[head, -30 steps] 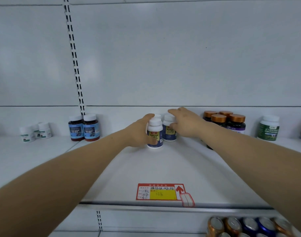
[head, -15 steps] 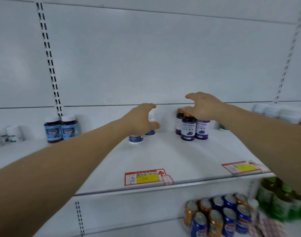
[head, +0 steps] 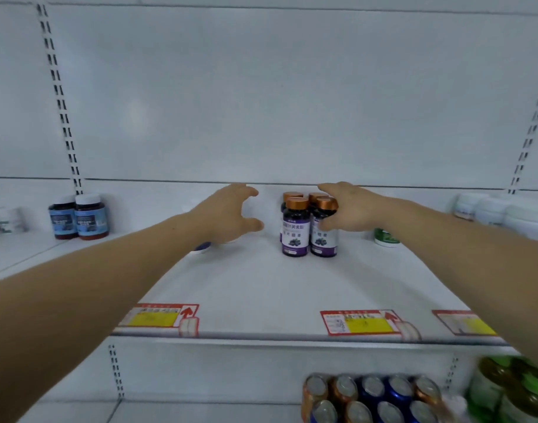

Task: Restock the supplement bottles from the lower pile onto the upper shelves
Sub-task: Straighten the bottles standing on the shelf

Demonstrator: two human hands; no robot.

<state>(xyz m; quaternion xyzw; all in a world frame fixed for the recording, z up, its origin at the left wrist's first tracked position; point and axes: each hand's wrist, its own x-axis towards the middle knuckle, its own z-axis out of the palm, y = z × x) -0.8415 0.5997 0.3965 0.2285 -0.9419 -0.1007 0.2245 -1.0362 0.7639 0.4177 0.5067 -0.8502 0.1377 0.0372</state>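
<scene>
The purple bottles (head: 308, 224), four w/ copper caps, were seen standing upright at the far centre of the shelf (head: 261, 288), caps up, so the long axis ran vertical and any grip would have to come from the side or over the caps. The right hand (head: 351, 210) was set against the right side of the group: fingers were arched over the cap of the near-right bottle and the thumb was pressed low on its label, so that bottle was taken as grasped, tho how firmly could not be told. The left hand (head: 231, 213) was held apart from the group, to its left, fingers and thumb spread in a wide C, nothing between them; a clear gap was left between its thumb tip and the near-left bottle. The group thus lay between the two hands, touching the right, short of the left, so the right was judged the nearer and the left the one w/ ground to close, rightward, approx. level w/ the labels. A white bottle (head: 202, 248) w/ blue band was partly hidden under the left wrist, just left of that hand's path. The blue jars (head: 78, 218) stood far left, well apart; a green bottle (head: 386, 238) was hidden in part behind the right wrist. Cans (head: 371, 398) were seen on the lower shelf, near right.
</scene>
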